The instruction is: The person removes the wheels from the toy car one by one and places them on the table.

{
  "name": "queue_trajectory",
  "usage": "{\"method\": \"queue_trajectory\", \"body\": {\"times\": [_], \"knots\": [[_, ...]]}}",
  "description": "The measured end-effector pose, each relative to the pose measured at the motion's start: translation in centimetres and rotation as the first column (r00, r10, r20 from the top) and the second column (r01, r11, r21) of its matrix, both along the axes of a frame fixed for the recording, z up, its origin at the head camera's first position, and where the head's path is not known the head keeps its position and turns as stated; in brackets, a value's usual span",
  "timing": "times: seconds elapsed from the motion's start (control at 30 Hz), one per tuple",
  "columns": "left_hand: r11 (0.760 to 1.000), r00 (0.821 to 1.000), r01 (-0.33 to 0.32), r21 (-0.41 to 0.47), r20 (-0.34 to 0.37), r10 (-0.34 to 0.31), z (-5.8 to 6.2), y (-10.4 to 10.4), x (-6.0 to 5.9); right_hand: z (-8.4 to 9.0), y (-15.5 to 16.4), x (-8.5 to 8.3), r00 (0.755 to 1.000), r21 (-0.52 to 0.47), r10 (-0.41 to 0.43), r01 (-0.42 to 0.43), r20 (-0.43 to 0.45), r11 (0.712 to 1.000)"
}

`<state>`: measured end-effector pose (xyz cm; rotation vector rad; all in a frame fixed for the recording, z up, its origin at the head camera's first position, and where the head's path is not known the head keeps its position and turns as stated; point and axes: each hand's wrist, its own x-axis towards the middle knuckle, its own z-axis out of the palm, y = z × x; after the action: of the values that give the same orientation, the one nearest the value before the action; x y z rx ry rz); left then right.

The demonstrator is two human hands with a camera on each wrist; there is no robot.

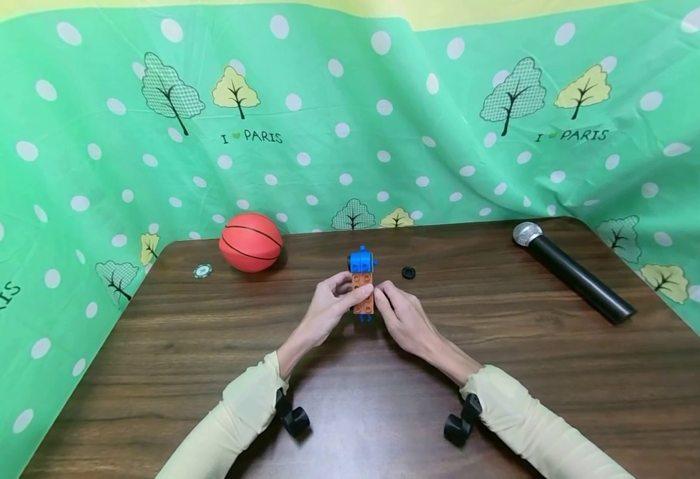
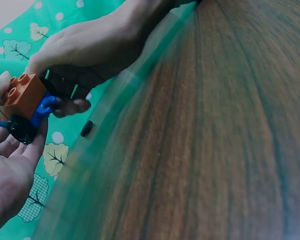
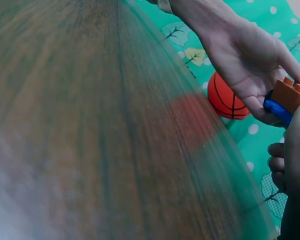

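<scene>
Brown desk (image 1: 506, 372), green dotted cloth behind — left hand (image 1: 329, 307) and right hand (image 1: 402, 318) are both pinching the orange-and-blue brick toy (image 1: 362, 285); basketball (image 1: 251, 242) and microphone (image 1: 571, 271) are lying apart.

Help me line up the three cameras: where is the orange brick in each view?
Head: orange brick at table centre, pinched between both hands.
Left wrist: upper left, beside the fingers.
Right wrist: right edge.
Shared landmark: the blue piece attached to it.
</scene>
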<state>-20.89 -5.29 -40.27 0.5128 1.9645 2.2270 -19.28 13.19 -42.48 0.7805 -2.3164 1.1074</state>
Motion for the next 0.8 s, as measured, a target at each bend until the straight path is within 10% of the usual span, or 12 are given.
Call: {"method": "queue_trajectory", "body": {"times": [0.37,0.8], "knots": [[0.999,1.0,0.001,0.046,0.031,-0.002,0.8,0.29,-0.11,-0.16,-0.13,-0.05,0.99,-0.148,0.086,-0.068,0.116,0.987],[1.0,0.999,0.013,-0.005,-0.036,-0.013,0.85,0.17,-0.21,-0.63,-0.13,-0.26,0.983,0.017,-0.021,0.024,-0.182,1.0]]}}
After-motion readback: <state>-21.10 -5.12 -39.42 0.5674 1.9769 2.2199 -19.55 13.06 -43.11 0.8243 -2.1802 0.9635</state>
